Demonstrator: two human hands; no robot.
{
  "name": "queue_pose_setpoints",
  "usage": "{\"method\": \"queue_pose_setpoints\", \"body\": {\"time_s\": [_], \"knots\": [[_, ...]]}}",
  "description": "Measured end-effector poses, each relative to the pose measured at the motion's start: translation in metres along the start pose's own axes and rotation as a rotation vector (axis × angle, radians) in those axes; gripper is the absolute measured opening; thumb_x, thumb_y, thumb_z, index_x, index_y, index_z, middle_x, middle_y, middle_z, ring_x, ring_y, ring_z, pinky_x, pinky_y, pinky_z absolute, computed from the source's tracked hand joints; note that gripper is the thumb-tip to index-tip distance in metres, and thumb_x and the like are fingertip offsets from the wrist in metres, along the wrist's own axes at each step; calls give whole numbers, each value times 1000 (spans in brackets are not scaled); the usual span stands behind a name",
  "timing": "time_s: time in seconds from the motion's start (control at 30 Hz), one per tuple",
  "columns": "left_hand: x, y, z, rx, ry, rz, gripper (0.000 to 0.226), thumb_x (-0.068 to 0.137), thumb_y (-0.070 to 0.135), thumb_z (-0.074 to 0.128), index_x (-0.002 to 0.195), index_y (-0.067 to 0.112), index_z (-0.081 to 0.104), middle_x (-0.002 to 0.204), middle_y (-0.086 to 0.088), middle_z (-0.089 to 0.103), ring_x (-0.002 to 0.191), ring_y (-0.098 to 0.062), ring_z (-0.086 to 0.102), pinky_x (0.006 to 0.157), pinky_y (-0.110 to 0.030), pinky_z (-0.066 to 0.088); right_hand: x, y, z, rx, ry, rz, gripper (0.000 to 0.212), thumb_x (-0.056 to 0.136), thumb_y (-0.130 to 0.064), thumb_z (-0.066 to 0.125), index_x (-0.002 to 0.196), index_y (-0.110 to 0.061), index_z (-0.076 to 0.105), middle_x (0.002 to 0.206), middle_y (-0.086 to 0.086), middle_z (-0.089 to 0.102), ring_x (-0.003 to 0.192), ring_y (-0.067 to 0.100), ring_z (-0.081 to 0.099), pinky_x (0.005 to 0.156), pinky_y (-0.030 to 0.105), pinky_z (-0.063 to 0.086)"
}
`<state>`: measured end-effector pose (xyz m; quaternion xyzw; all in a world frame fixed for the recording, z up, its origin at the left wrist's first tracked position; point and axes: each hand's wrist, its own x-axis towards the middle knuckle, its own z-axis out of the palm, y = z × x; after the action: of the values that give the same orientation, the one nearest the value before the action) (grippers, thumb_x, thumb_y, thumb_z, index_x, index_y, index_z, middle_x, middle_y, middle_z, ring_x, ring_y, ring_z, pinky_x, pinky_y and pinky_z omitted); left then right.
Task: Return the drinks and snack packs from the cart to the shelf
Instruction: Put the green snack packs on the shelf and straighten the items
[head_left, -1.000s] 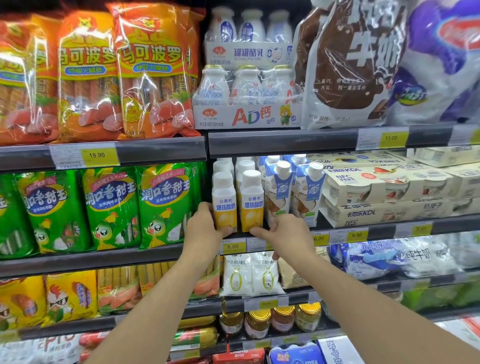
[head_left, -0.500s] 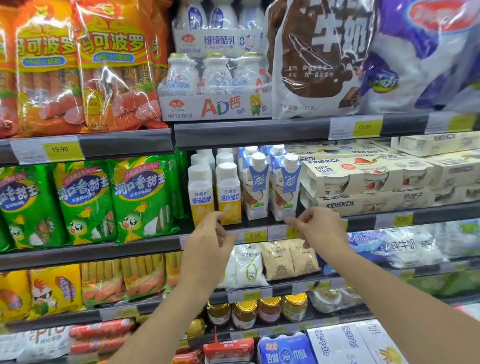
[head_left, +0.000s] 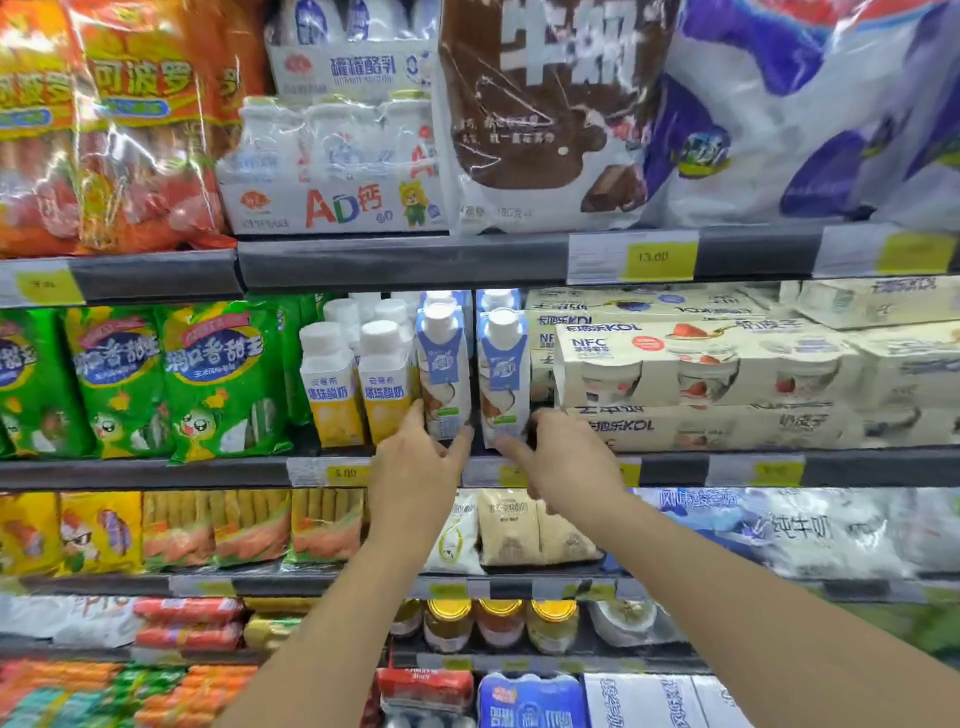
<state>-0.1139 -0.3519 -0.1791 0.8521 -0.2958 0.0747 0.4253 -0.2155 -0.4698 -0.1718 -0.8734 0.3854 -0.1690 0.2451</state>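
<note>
Two blue-and-white coconut drink cartons stand side by side on the middle shelf (head_left: 675, 467). My left hand (head_left: 421, 462) grips the base of the left carton (head_left: 441, 364), thumb and fingers on either side. My right hand (head_left: 566, 462) holds the base of the right carton (head_left: 501, 369). Just left of them stand two yellow yogurt bottles (head_left: 358, 384) with white caps, untouched. No cart is in view.
Cream yogurt multipacks (head_left: 701, 364) sit right of the cartons. Green snack packs (head_left: 218, 379) hang to the left. Above are orange sausage bags (head_left: 130, 130), a milk bottle pack (head_left: 332, 171) and large milk bags (head_left: 545, 114). Lower shelves hold pouches, jars and sausages.
Both hands left the two yellow bottles, drew back, then moved right onto the two blue cartons. The view has shifted closer and to the right.
</note>
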Motion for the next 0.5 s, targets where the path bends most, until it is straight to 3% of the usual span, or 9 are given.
{"method": "queue_pose_setpoints", "body": {"time_s": [0.2, 0.4, 0.5], "knots": [[6, 8, 3, 72, 21, -53, 47, 81, 60, 58, 104, 20, 62, 85, -2, 71, 82, -27, 68, 71, -43, 58, 0, -3, -2, -17, 3, -6, 44, 88, -62, 56, 84, -18, 54, 81, 5, 67, 73, 27, 67, 60, 35, 51], [13, 15, 4, 202, -21, -100, 48, 85, 54, 64, 97, 8, 62, 92, -10, 69, 86, -32, 66, 63, -34, 47, -2, -6, 0, -81, 57, 14, 43, 89, -59, 58, 89, -16, 56, 86, 3, 61, 83, 29, 64, 62, 35, 47], [18, 15, 4, 220, -42, -106, 50, 84, 56, 65, 90, 6, 61, 85, -10, 65, 78, -31, 61, 59, -32, 44, -2, -8, 1, -83, 74, 28, 43, 88, -59, 59, 86, -16, 54, 83, 2, 57, 82, 29, 63, 62, 35, 46]]}}
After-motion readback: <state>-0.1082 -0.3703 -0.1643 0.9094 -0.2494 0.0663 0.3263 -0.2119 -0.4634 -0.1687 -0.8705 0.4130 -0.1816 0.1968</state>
